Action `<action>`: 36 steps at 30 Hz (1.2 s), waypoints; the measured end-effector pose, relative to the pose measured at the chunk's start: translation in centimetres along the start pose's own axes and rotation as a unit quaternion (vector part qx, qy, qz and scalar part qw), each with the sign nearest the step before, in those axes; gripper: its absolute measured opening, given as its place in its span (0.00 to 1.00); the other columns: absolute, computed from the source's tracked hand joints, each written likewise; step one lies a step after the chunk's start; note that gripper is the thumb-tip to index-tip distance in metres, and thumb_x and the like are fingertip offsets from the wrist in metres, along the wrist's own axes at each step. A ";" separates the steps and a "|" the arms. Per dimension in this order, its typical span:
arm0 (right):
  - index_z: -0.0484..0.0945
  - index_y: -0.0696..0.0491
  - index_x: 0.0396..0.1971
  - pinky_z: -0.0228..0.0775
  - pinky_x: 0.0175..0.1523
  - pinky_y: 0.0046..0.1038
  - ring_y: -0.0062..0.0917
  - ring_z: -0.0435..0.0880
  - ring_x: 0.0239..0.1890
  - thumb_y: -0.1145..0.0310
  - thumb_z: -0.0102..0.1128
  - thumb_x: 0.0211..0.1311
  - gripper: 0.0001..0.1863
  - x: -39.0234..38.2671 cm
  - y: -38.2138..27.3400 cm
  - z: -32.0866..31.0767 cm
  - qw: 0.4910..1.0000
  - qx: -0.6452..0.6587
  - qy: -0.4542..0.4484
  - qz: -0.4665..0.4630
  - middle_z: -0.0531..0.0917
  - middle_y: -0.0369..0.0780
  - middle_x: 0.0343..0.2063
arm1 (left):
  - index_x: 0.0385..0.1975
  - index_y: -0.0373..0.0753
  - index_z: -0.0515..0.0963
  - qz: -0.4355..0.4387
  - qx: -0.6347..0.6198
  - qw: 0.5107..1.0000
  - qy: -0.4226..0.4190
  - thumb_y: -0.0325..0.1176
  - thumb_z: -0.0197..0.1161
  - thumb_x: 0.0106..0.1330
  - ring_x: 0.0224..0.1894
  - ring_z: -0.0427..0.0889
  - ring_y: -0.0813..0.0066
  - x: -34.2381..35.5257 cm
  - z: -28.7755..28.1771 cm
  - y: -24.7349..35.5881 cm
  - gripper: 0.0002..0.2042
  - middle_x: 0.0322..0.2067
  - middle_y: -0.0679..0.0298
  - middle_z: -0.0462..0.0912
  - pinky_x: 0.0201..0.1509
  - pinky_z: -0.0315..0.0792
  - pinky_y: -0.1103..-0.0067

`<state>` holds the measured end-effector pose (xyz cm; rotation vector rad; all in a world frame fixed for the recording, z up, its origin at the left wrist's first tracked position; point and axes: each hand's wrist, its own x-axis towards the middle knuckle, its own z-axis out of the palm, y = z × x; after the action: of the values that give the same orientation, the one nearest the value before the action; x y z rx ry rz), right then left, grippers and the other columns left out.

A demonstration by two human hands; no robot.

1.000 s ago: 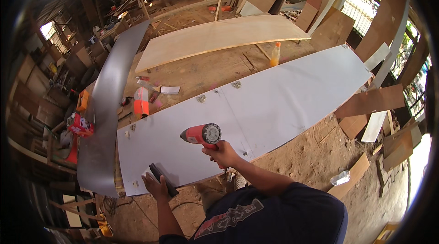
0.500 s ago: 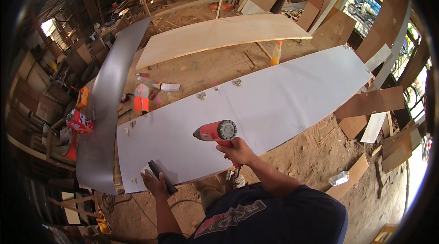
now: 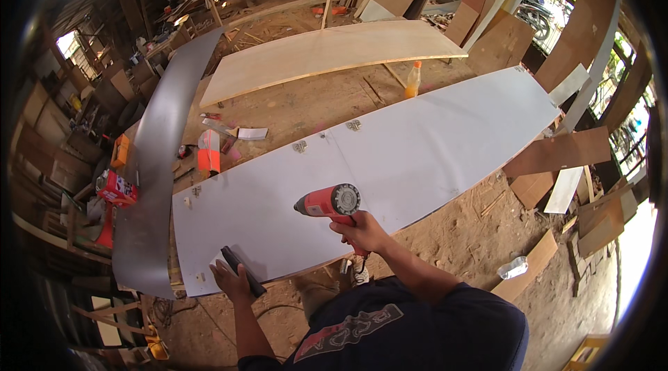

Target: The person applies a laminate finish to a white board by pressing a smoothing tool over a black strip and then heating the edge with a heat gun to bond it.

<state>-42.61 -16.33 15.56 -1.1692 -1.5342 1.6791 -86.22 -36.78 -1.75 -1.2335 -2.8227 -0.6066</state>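
Observation:
My right hand [image 3: 362, 230] grips a red-and-black heat gun [image 3: 320, 202] above the white sheet [image 3: 438, 141], its nozzle pointing left. My left hand [image 3: 232, 280] is at the sheet's near-left edge, fingers apart, touching beside a long black bar-like tool [image 3: 243, 272] and a small pale piece under the fingertips that I cannot make out clearly. Several metal hinge-like fittings [image 3: 300, 145] lie along the sheet's far edge. A dark glossy strip [image 3: 160, 134] stretches alongside the sheet's left end.
Beyond the sheet lie a pale wooden panel [image 3: 327, 58], an orange-liquid bottle [image 3: 412, 81] and an orange-and-white box [image 3: 209, 155]. A red can [image 3: 117, 188] sits on the left. Boards [image 3: 557, 152] lean and lie at right. A clear plastic bottle [image 3: 513, 268] lies on the ground.
My right hand has moved right with the heat gun since a second ago. My left hand stays beside the black tool. Motorbikes outside at top right show differently between frames.

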 end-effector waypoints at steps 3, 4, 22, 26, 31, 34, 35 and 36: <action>0.83 0.62 0.55 0.83 0.39 0.30 0.21 0.87 0.30 0.56 0.74 0.73 0.24 0.6 -0.3 0.3 1.000 0.001 -0.002 0.000 0.87 0.40 0.31 | 0.82 0.33 0.56 0.003 -0.016 1.000 0.006 0.55 0.66 0.70 0.84 0.53 0.36 -0.1 0.0 0.2 0.47 0.82 0.34 0.51 0.86 0.52 0.52; 0.83 0.61 0.55 0.83 0.39 0.30 0.21 0.87 0.30 0.56 0.74 0.73 0.24 0.8 -0.6 0.5 1.000 0.001 -0.003 0.006 0.87 0.40 0.31 | 0.82 0.33 0.56 0.003 -0.022 1.000 0.004 0.55 0.66 0.70 0.84 0.53 0.35 -0.1 0.1 0.3 0.47 0.82 0.33 0.51 0.86 0.52 0.52; 0.83 0.61 0.43 0.83 0.36 0.29 0.21 0.88 0.29 0.54 0.75 0.71 0.22 7.3 -1.9 7.7 0.998 0.020 -0.050 0.013 0.86 0.38 0.26 | 0.81 0.32 0.57 -0.009 -0.037 0.999 0.018 0.53 0.72 0.65 0.83 0.55 0.34 -0.4 0.0 0.8 0.49 0.81 0.31 0.54 0.86 0.51 0.52; 0.83 0.62 0.43 0.81 0.32 0.29 0.21 0.87 0.26 0.53 0.75 0.71 0.23 7.9 -2.2 9.7 0.999 0.018 -0.043 0.019 0.87 0.39 0.27 | 0.80 0.30 0.60 -0.030 -0.043 0.998 0.019 0.55 0.71 0.65 0.83 0.55 0.35 -0.9 -0.6 1.2 0.49 0.81 0.32 0.54 0.87 0.49 0.53; 0.83 0.63 0.42 0.80 0.30 0.29 0.22 0.87 0.25 0.55 0.77 0.70 0.23 9.1 -1.2 10.4 0.998 0.048 -0.044 0.015 0.87 0.39 0.27 | 0.80 0.30 0.60 -0.013 -0.045 0.998 0.032 0.60 0.71 0.65 0.83 0.55 0.35 -0.8 -0.7 1.3 0.51 0.80 0.31 0.55 0.86 0.50 0.54; 0.84 0.61 0.43 0.79 0.30 0.28 0.22 0.86 0.25 0.59 0.75 0.71 0.19 9.7 -0.9 10.7 0.998 0.048 -0.035 0.026 0.86 0.37 0.29 | 0.80 0.32 0.60 -0.014 -0.044 0.999 0.026 0.60 0.70 0.66 0.82 0.55 0.34 -0.6 -0.8 1.7 0.50 0.80 0.31 0.54 0.86 0.50 0.53; 0.84 0.60 0.45 0.79 0.31 0.28 0.21 0.85 0.26 0.61 0.73 0.73 0.16 9.6 -0.9 10.6 0.998 0.046 -0.042 0.032 0.86 0.36 0.32 | 0.80 0.32 0.60 -0.025 -0.037 0.999 0.026 0.60 0.70 0.66 0.82 0.55 0.34 -0.7 -0.8 1.6 0.50 0.80 0.31 0.54 0.86 0.50 0.53; 0.84 0.60 0.45 0.79 0.31 0.28 0.22 0.86 0.26 0.60 0.73 0.73 0.16 9.4 -1.3 10.6 0.997 0.052 -0.042 0.033 0.86 0.36 0.33 | 0.80 0.33 0.60 -0.018 -0.039 0.999 0.032 0.60 0.70 0.66 0.82 0.55 0.34 -0.7 -0.7 1.6 0.50 0.81 0.31 0.54 0.86 0.50 0.52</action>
<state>-56.38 -12.99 14.29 -1.1189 -1.4537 1.8507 -84.73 -36.57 -0.64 -1.1536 -2.8009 -0.7498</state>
